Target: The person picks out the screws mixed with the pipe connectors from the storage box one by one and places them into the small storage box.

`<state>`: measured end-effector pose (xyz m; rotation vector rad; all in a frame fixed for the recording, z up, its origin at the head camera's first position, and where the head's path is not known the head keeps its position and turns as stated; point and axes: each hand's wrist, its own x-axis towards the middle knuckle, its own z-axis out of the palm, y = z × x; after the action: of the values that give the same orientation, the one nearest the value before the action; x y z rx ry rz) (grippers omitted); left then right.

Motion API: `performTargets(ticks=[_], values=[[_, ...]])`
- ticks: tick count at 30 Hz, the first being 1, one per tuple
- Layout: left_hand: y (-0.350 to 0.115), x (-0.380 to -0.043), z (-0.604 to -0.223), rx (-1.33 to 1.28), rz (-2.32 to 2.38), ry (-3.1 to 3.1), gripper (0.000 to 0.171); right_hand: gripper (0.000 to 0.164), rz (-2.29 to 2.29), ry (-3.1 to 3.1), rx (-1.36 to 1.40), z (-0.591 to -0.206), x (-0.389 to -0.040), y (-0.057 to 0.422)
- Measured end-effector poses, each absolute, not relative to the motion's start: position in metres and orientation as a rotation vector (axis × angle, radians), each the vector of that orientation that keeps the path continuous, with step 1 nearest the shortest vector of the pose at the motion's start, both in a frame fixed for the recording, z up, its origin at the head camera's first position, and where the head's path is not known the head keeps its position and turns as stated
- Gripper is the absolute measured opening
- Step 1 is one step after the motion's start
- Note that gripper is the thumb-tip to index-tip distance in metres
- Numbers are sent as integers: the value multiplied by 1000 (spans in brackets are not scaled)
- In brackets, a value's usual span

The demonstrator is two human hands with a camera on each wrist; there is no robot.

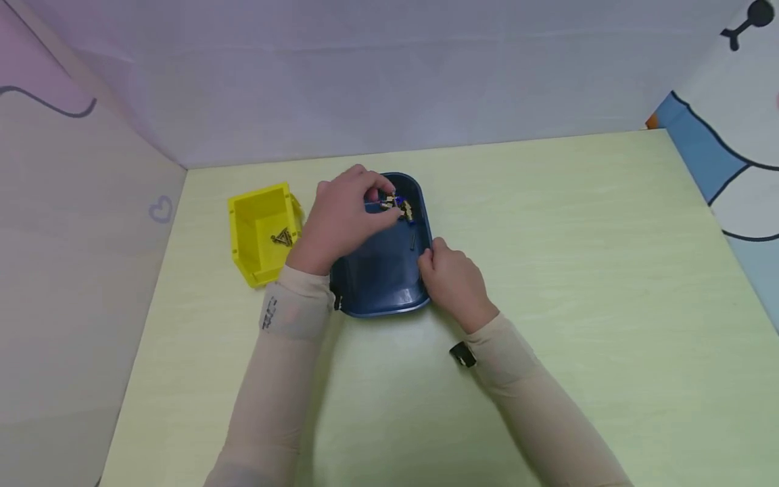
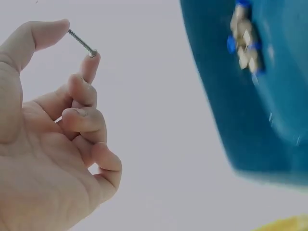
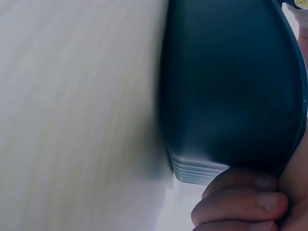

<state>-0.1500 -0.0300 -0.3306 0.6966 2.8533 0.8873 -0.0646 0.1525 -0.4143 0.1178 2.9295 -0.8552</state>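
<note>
Between thumb and index fingertip, my left hand (image 1: 342, 218) pinches a thin metal screw (image 2: 82, 43) by its two ends, as the left wrist view shows. That hand is over the dark blue tray (image 1: 379, 279), its other fingers loosely curled. Just by its fingertips, at the far end of the tray, lie several brass fittings with blue ends (image 1: 408, 212). Another small screw (image 1: 412, 241) lies in the tray nearer the right wall. My right hand (image 1: 452, 281) grips the tray's right rim, with curled fingers (image 3: 240, 204) against its outer side.
To the left of the tray stands a yellow bin (image 1: 246, 233) with several screws (image 1: 282, 237) in it. Both stand on a pale wooden table (image 1: 578, 270). A pale fabric backdrop (image 1: 389, 88) rises along the table's far edge, and a printed panel (image 1: 724, 169) borders the right.
</note>
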Motion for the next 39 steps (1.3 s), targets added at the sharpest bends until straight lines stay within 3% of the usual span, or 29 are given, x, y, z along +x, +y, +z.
performTargets(ticks=[8, 18, 27, 34, 39], values=[[-81, -148, -321, 357, 932, 2878, 39, 27, -852, 2919, 128, -413, -65, 152], [-143, -152, -344, 17, 792, 2915, 43, 28, -850, 2896, 141, -412, -64, 155], [-162, -156, -362, 3, 737, 2869, 37, 28, -845, 2899, 128, -412, -64, 153], [-162, -157, -361, -10, 801, 2839, 59, 28, -855, 2890, 134, -411, -63, 155], [-139, -150, -346, 47, 929, 2884, 56, 28, -853, 2898, 140, -411, -63, 157]])
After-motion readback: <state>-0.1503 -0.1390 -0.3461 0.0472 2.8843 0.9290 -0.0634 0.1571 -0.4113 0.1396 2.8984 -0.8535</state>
